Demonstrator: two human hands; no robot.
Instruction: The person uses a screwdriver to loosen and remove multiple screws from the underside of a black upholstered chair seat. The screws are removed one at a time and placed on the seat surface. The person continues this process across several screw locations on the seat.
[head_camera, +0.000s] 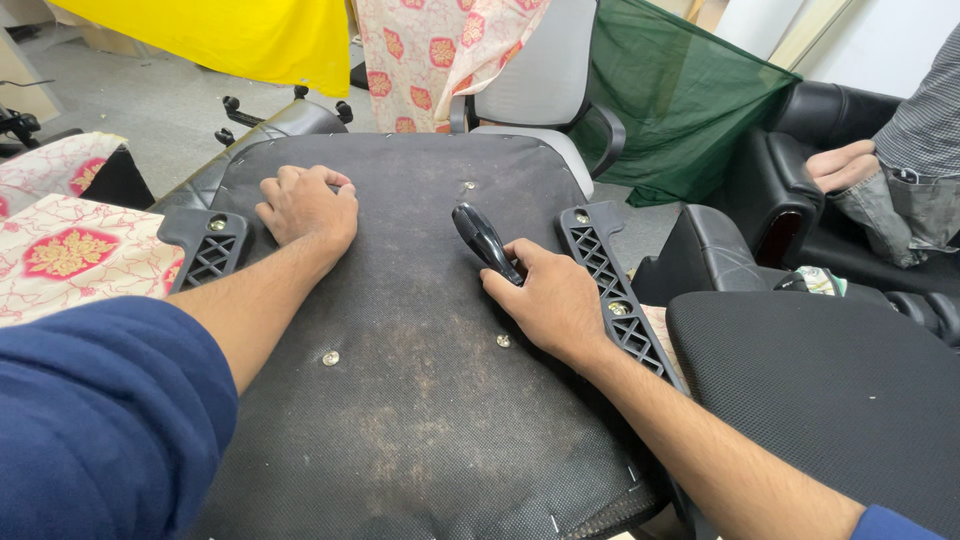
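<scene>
Steadying upturned office-chair seat (420, 400): left hand (308, 208) curled, pressing the fabric underside; right hand (553, 300) gripping black tool handle (484, 240). Judged: fastening step; bolts (330, 357) need aligned tool.

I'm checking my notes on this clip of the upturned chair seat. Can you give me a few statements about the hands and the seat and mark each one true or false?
1. The right hand grips a black tool handle. True.
2. The left hand holds a hammer. False: it rests knuckles-down on the seat underside, holding no tool.
3. Black armrest brackets sit on both sides of the seat. True.
4. The seat fabric is clean and white. False: it is black and dusty.
5. Another person's hand shows at the upper right. True.
</scene>
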